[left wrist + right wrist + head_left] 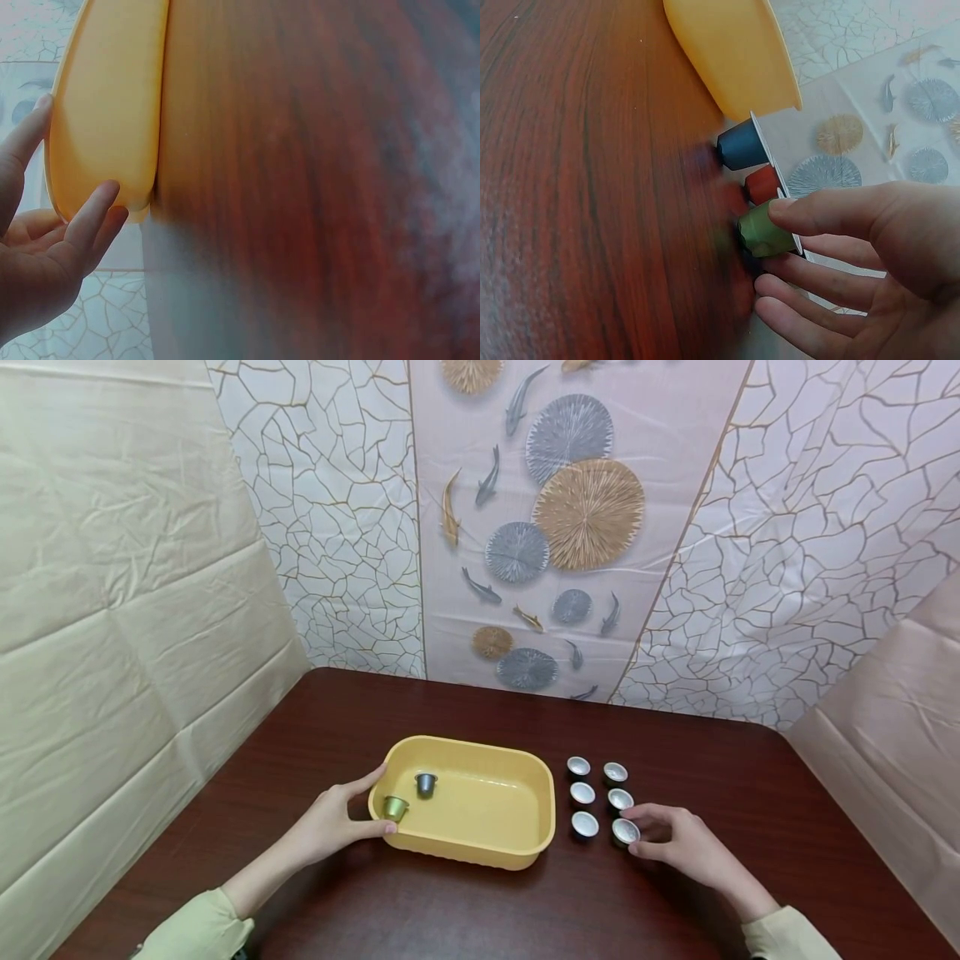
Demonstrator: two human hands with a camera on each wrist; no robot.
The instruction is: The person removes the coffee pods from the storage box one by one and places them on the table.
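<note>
Left grip (330,818), a person's bare hand, spans the left end of a yellow tray (472,853) on a dark wooden table (420,914), the thumb at the near corner and a finger at the far one, the rim grasped between them. Inside, toward the near left, a gold-green capsule (395,808) lies tipped by the wall; just right of it and farther off lies a blue-grey capsule (426,785).

Just right of the tray, lids up in a line from far to near, stand the far-left capsule (577,767), the middle-left capsule (582,793) and a blue capsule (585,825). Beside them runs a second line: the far-right capsule (615,772), the middle-right capsule (620,800) and, nearest, a green capsule (626,833).

Right grip (678,843) reaches in from the right, thumb and forefinger pinching the green capsule at its lid edge; whether its base has left the table cannot be told. Picking up that capsule appears to be the step in hand. A straight lift clear of its close neighbours, then a carry left over the tray's right wall, looks to be what the next move calls for, with the tray held steady.
</note>
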